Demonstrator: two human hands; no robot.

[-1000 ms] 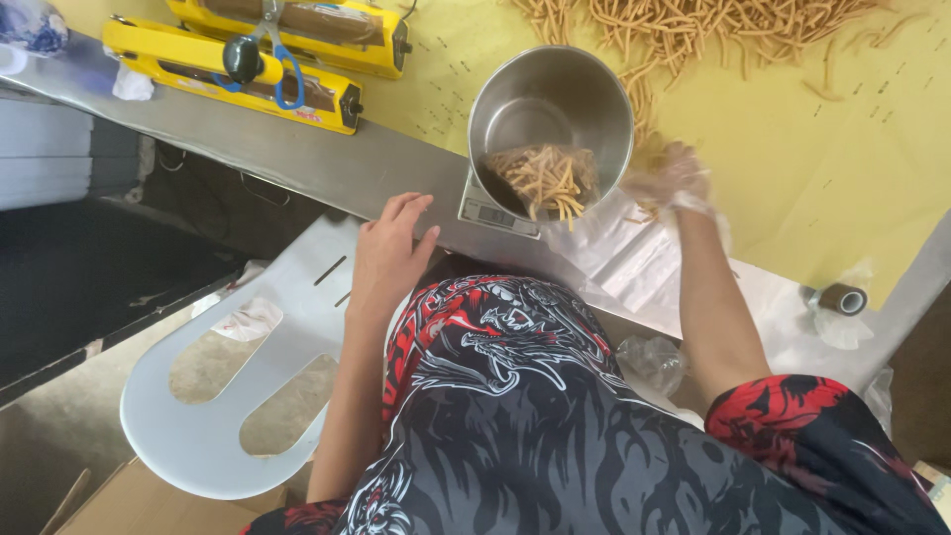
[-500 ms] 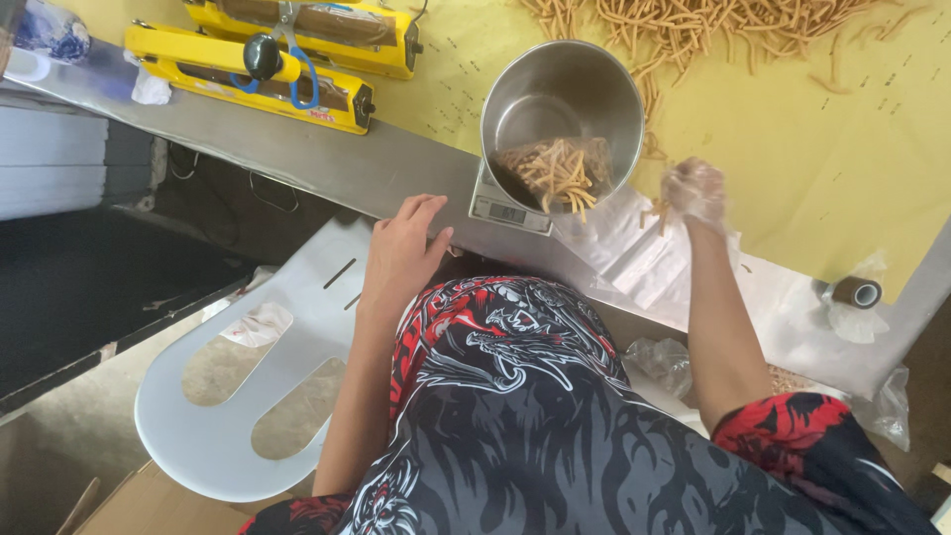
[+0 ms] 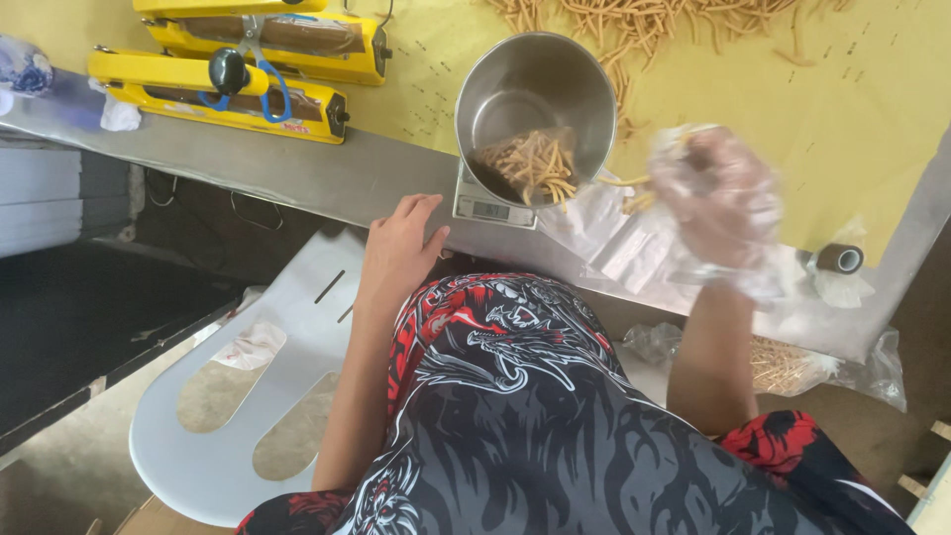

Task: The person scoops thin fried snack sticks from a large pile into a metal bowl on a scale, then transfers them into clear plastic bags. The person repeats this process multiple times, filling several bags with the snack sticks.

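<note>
While the steel bowl on the scale is being filled, the gloved right hand is being drawn back from it.

A few snack sticks are being loosely pinched in its half-closed fingers, just beside the bowl; more sticks are now lying inside. The left hand is being rested flat and empty on the table edge.

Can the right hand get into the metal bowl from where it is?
Probably yes: the gloved right hand hovers beside the bowl, whose top is open, with nothing between them.
</note>
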